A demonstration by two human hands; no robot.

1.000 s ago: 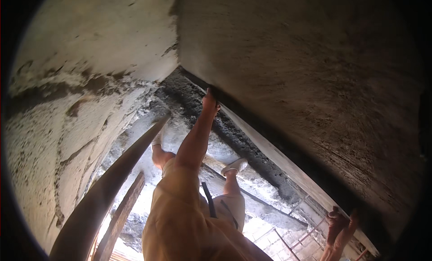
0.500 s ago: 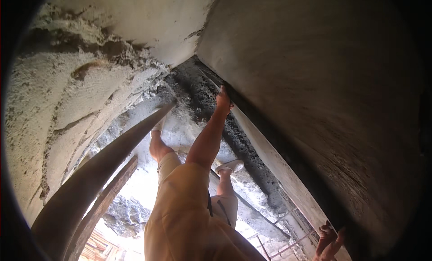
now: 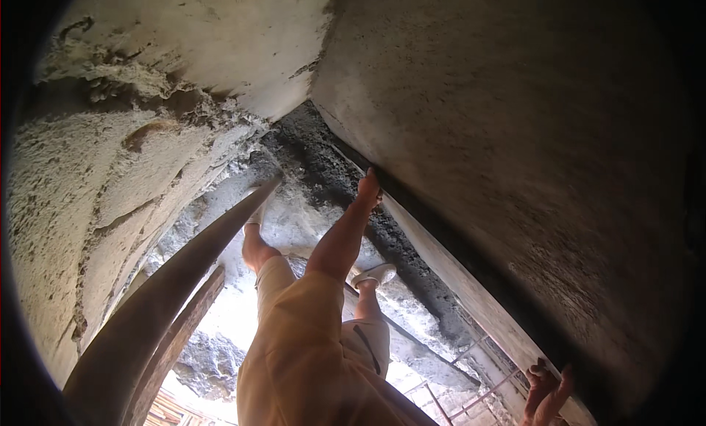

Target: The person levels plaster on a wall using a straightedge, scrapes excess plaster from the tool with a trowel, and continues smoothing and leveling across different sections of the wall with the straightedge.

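A long straightedge bar (image 3: 456, 268), pale on its face with a dark edge, runs diagonally along the smooth grey plastered wall (image 3: 507, 132) on the right. My left hand (image 3: 370, 188) is closed on it near its far end, with the arm stretched out. At the lower right my right hand (image 3: 544, 395) grips the bar's near part, its fingers curled over the edge. Part of each hand's grip is hidden. The bar lies close against the wall; whether it touches along its full length I cannot tell.
A round pole (image 3: 184, 290) slants up at the left beside a wooden plank (image 3: 176, 338). Rough, cracked plaster (image 3: 88, 198) covers the left wall. My light shoes (image 3: 375, 274) stand on uneven, debris-strewn ground. Thin metal bars (image 3: 471, 404) show at the lower right.
The straightedge and my left hand have shifted a little away from the far wall corner, toward me. My right hand stays on the bar. The view has tilted slightly.
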